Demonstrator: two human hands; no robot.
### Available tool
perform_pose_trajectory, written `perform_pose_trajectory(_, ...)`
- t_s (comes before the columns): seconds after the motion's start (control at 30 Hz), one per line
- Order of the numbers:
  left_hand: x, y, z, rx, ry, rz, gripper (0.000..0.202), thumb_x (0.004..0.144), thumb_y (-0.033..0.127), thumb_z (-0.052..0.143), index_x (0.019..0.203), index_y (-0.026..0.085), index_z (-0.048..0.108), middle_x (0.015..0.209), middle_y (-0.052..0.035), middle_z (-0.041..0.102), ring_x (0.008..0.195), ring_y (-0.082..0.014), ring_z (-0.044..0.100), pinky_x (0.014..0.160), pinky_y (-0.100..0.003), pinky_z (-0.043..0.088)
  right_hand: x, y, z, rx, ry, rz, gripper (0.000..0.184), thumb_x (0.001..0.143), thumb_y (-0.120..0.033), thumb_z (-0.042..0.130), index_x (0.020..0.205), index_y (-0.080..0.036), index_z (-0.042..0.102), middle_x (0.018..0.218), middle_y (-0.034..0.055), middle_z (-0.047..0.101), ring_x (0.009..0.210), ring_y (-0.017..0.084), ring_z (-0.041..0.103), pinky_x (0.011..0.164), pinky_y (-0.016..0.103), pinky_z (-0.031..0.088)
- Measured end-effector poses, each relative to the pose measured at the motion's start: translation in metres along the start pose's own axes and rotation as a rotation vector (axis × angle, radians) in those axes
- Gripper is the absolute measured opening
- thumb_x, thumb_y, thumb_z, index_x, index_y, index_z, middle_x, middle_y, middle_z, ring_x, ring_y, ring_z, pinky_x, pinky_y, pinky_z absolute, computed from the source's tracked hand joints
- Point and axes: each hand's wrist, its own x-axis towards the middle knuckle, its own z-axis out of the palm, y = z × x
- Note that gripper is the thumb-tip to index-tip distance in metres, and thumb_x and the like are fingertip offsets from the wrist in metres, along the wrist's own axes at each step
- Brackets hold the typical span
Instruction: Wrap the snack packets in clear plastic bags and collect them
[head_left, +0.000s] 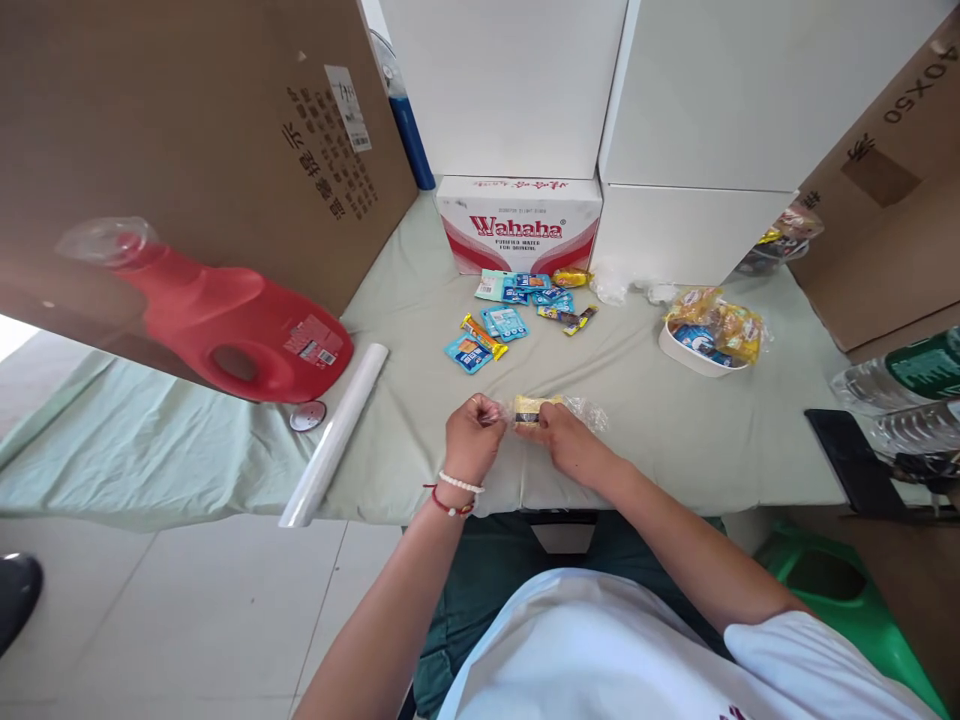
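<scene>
A small yellow packaged snack with a dark band [528,417] lies near the table's front edge, with clear plastic wrap [589,413] around it and trailing to the right. My left hand [476,430] pinches the left end of that wrap between its fingers. On the snack, my right hand [571,442] presses and grips with thumb and fingers. Beyond the hands lie several blue snack packets [504,322] and an orange-yellow wrapped bar [484,337].
A roll of cling film [335,435] and a red detergent jug [247,330] are at left. A white bowl [703,362] of snacks stands at right, beyond it a phone [847,455] and plastic bottles [911,372]. A Wahaha carton [520,225] stands behind.
</scene>
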Motion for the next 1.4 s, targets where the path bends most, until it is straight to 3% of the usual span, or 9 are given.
perform_pose_trajectory(0.17,-0.005,0.023,0.029,-0.108,-0.060,-0.060,0.011,0.080,0.027,0.061,0.087,0.021,0.066,0.092,-0.0033,0.077,0.088,-0.0196,0.072,0.085,-0.034,0.058,-0.004,-0.005,-0.001,-0.011,0.022,0.034,0.036,0.109,-0.027,0.041,0.131,-0.023,0.069,0.102,0.0087,0.057,0.093,0.023,0.051,0.082,0.034,0.045)
perform_pose_trajectory(0.3,-0.017,0.027,0.038,0.167,-0.180,0.239,0.031,0.097,0.025,0.043,0.100,0.021,0.074,0.126,-0.0075,0.076,0.129,-0.0217,0.065,0.115,-0.042,0.046,-0.014,-0.002,-0.006,0.107,0.028,-0.132,0.035,0.102,-0.017,0.046,0.127,-0.021,0.070,0.114,0.0101,0.064,0.107,0.024,0.057,0.099,0.041,0.049)
perform_pose_trajectory(0.4,-0.033,0.022,0.041,0.522,-0.183,0.402,0.037,0.103,0.027,0.039,0.121,0.022,0.071,0.143,-0.0083,0.068,0.140,-0.0227,0.057,0.121,-0.047,0.040,-0.024,0.007,-0.011,0.138,0.056,-0.175,0.037,0.094,-0.007,0.047,0.114,-0.021,0.075,0.114,0.0095,0.068,0.112,0.025,0.060,0.103,0.041,0.050)
perform_pose_trajectory(0.53,-0.052,0.014,0.047,0.851,-0.161,0.474,0.044,0.105,0.029,0.040,0.146,0.027,0.057,0.159,-0.0083,0.053,0.150,-0.0237,0.046,0.121,-0.053,0.036,-0.042,0.019,-0.007,-0.056,0.420,0.255,0.035,0.099,-0.018,0.050,0.126,-0.017,0.071,0.120,0.0154,0.066,0.111,0.029,0.059,0.099,0.046,0.052)
perform_pose_trajectory(0.6,-0.058,0.009,0.051,0.925,-0.155,0.496,0.049,0.103,0.027,0.042,0.151,0.025,0.052,0.164,-0.0090,0.046,0.153,-0.0239,0.042,0.122,-0.054,0.034,-0.051,0.022,-0.002,-0.185,0.493,0.424,0.037,0.097,-0.030,0.061,0.128,-0.014,0.069,0.127,0.0195,0.062,0.118,0.035,0.054,0.102,0.052,0.050)
perform_pose_trajectory(0.73,-0.063,0.004,0.056,0.983,-0.156,0.499,0.061,0.096,0.018,0.045,0.157,0.021,0.046,0.168,-0.0090,0.039,0.156,-0.0237,0.036,0.122,-0.053,0.032,-0.062,0.022,-0.004,-0.132,0.421,0.437,0.017,0.094,-0.027,0.061,0.104,-0.018,0.071,0.127,0.0167,0.062,0.116,0.033,0.057,0.097,0.045,0.051)
perform_pose_trajectory(0.9,-0.065,0.004,0.059,1.015,-0.176,0.475,0.066,0.094,0.016,0.044,0.160,0.020,0.042,0.169,-0.0085,0.037,0.158,-0.0246,0.033,0.123,-0.055,0.032,-0.029,0.008,-0.032,0.119,0.395,0.377,0.013,0.100,-0.028,0.051,0.098,-0.021,0.062,0.091,0.0042,0.067,0.086,0.020,0.064,0.080,0.031,0.051)
perform_pose_trajectory(1.17,-0.063,-0.006,0.071,1.067,-0.233,0.371,0.060,0.094,0.008,0.042,0.153,0.014,0.054,0.160,-0.0161,0.050,0.155,-0.0333,0.037,0.127,-0.061,0.028,0.064,-0.041,-0.032,-0.319,-0.126,0.251,0.020,0.095,-0.017,0.058,0.114,-0.014,0.064,0.118,0.0147,0.063,0.096,0.024,0.069,0.082,0.032,0.053)
perform_pose_trajectory(1.4,-0.063,-0.002,0.080,0.998,-0.194,0.373,0.061,0.091,0.008,0.047,0.151,0.011,0.056,0.158,-0.0204,0.051,0.152,-0.0380,0.042,0.126,-0.061,0.030,0.073,-0.052,-0.023,-0.429,-0.131,0.272,0.028,0.105,-0.027,0.047,0.125,-0.012,0.059,0.122,0.0181,0.062,0.104,0.027,0.068,0.088,0.036,0.056)
